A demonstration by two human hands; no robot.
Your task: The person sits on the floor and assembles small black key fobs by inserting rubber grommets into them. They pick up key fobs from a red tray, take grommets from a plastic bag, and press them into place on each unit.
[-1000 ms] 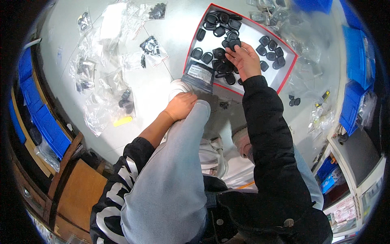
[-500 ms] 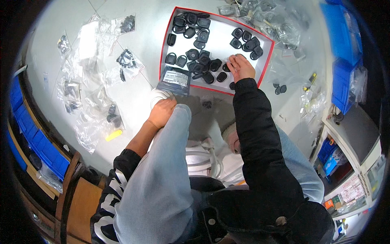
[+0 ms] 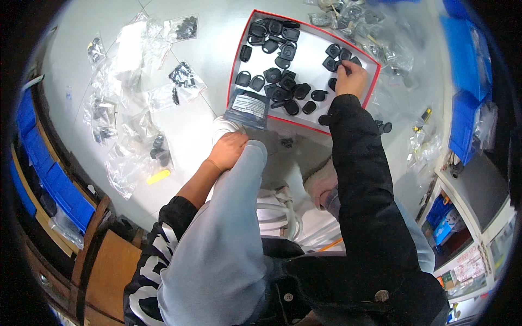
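A shallow white box (image 3: 304,49) with a red rim lies on the floor in front of me, holding many black car key fob shells (image 3: 287,81) in loose clusters. Over the upper right cluster, my right hand (image 3: 350,79) is closed in a pinch on a black key fob (image 3: 342,64), mostly covered by the fingers. My left hand (image 3: 228,149) rests against the side of my knee, its fingers curled together; anything inside them is hidden. Just beyond it, a dark plastic bag with a white label (image 3: 248,106) lies across the box's near left corner.
Clear plastic bags (image 3: 130,103) of small black parts spread over the floor at left, near a yellow-handled tool (image 3: 157,176). More bagged parts (image 3: 375,38) lie beyond the box. Blue bins (image 3: 465,127) stand at right, and a wooden chair (image 3: 111,271) is at lower left.
My right hand has moved right and farther across the box, from above the near side to the right cluster, and its fingers have closed. My left hand stays by the knee. The view has shifted slightly.
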